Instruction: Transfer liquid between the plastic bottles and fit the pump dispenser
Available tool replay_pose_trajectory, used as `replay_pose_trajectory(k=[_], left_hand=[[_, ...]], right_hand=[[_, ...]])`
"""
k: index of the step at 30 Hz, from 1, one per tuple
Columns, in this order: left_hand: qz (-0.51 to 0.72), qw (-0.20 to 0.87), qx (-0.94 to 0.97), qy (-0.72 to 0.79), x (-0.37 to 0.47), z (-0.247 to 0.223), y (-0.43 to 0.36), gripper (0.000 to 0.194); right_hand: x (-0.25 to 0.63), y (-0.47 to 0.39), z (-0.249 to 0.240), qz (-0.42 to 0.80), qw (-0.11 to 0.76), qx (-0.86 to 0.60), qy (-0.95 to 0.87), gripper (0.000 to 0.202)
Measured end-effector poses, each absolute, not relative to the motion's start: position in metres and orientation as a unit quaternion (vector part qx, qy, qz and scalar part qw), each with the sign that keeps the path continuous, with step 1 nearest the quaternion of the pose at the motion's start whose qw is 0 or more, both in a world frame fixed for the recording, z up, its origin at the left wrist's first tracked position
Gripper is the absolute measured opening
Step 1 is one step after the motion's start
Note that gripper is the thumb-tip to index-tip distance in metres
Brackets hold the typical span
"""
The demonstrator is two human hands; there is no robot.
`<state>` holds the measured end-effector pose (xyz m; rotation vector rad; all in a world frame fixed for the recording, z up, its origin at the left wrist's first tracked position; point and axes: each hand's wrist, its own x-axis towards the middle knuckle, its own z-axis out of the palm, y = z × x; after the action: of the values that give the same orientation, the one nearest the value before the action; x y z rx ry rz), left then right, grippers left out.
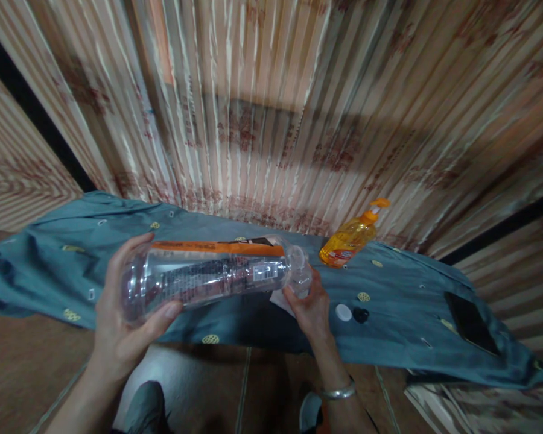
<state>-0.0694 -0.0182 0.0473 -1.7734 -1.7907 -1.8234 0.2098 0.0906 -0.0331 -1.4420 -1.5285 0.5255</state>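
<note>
A large clear plastic bottle (pixel 212 277) with an orange-edged printed label lies almost level in front of me, above the cloth-covered surface. My left hand (pixel 127 301) is wrapped round its wide base, thumb on the near side. At the narrow end, my right hand (pixel 310 301) grips around the neck; the clear plastic there overlaps, so its exact shape is hard to make out. No coloured contents show inside. Just beyond my right hand stands a pump bottle (pixel 347 242) of yellow liquid with an orange pump top, appearing tilted in this view.
A blue-green patterned cloth (pixel 262 331) covers the long surface. On it lie a white round cap (pixel 343 312), a small black object (pixel 361 314), a dark phone-like slab (pixel 471 322) and a white piece (pixel 283 302) partly under my right hand. Behind hangs a striped curtain (pixel 253 150).
</note>
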Motion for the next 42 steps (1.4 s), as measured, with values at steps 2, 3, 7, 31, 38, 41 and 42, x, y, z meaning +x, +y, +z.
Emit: replay_pose_trajectory(k=[2,3,7,31,38,41,42], left_hand=[[-0.586,0.018,-0.574,-0.572,-0.0693,0.0481,-0.0185,0.082],[-0.585,0.014,-0.576,-0.571,-0.0692,0.0486,-0.0186,0.083],[-0.586,0.004,-0.575,-0.571,-0.0681,0.0501,-0.0187,0.085],[-0.584,-0.011,-0.546,-0.601,-0.0618,0.0487,-0.0194,0.079],[-0.570,-0.019,-0.552,-0.608,-0.0626,0.0504,-0.0222,0.079],[-0.571,-0.025,-0.557,-0.603,-0.0626,0.0505,-0.0227,0.078],[-0.572,-0.024,-0.557,-0.602,-0.0625,0.0506,-0.0225,0.078]], right_hand=[[0.2100,0.0907,-0.0335,0.214,0.466,-0.590,-0.623,0.061],[0.2100,0.0907,-0.0334,0.216,0.465,-0.591,-0.623,0.062],[0.2096,0.0905,-0.0323,0.216,0.467,-0.590,-0.622,0.066],[0.2112,0.0915,-0.0334,0.202,0.473,-0.581,-0.631,0.059],[0.2109,0.0929,-0.0381,0.183,0.464,-0.589,-0.635,0.060],[0.2108,0.0923,-0.0371,0.183,0.467,-0.589,-0.633,0.061],[0.2107,0.0921,-0.0366,0.185,0.469,-0.587,-0.633,0.061]])
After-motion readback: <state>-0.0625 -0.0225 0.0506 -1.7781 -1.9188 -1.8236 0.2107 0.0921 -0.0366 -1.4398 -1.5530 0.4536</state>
